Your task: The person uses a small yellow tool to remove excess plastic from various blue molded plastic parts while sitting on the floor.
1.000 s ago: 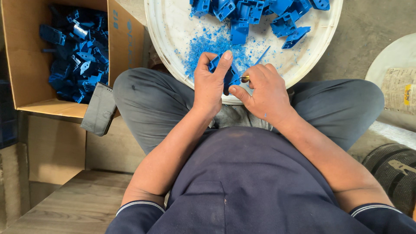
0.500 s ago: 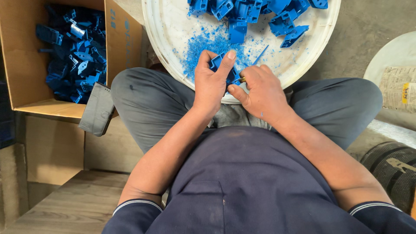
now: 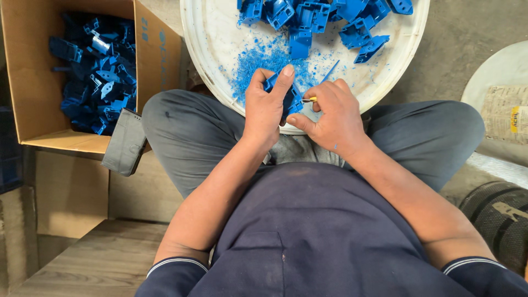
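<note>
The left hand (image 3: 268, 107) is closed around a small blue plastic part (image 3: 290, 100). Its fingers wrap the part and one finger points up along it. The right hand (image 3: 331, 116) is pressed close against the same part, at 3 o'clock from the left hand. Its thumb and fingers pinch a little tool with a yellow bit (image 3: 309, 99) that touches the part. What kind of tool it is cannot be told.

Both hands are over the near edge of a big round white tub lid (image 3: 220, 49), at 12 o'clock from the person's lap. Blue plastic shavings (image 3: 258, 63) lie on the lid, just at 11 o'clock from the hands. A pile of more blue plastic parts (image 3: 324, 19) lies at the far side of the lid, at 12 o'clock.

A brown cardboard box (image 3: 27, 71) stands at 9 o'clock from the lid. It is filled with blue parts (image 3: 96, 71) like the held one. A dark grey flat thing (image 3: 126, 143) leans by the box, next to the person's left knee. A second white round lid (image 3: 495, 77) peeks in at 3 o'clock, with a printed paper (image 3: 509, 113) on it.
</note>
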